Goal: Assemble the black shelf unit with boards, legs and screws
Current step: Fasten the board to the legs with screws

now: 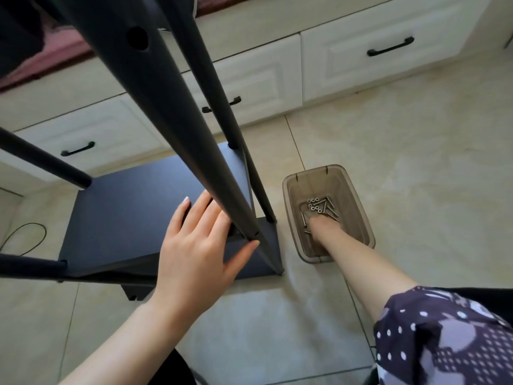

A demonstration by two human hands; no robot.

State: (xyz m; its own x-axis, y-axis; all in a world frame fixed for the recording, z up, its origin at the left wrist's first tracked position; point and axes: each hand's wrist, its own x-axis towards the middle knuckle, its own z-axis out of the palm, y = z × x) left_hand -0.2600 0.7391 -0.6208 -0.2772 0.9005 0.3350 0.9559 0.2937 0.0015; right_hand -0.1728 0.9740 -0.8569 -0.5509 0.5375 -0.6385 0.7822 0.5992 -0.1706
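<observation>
Left hand (194,245) fingers straight and spread against near black leg (177,120) just above lower black board (125,212), right hand (323,227) down inside brown plastic tub (294,234), its grip hidden, among loose screws (319,207), tub on tiled floor (416,162) just beside shelf corner

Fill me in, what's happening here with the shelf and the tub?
A person is partway through building a black shelf unit on a tiled floor. The left hand is around one of the upright legs near the board, fingers mostly straight, seemingly steadying it. The right hand reaches down into a brown plastic tub beside the shelf, where loose screws lie; its fingers are hidden, so I can't tell if it has picked any up. White drawers stand behind.
</observation>
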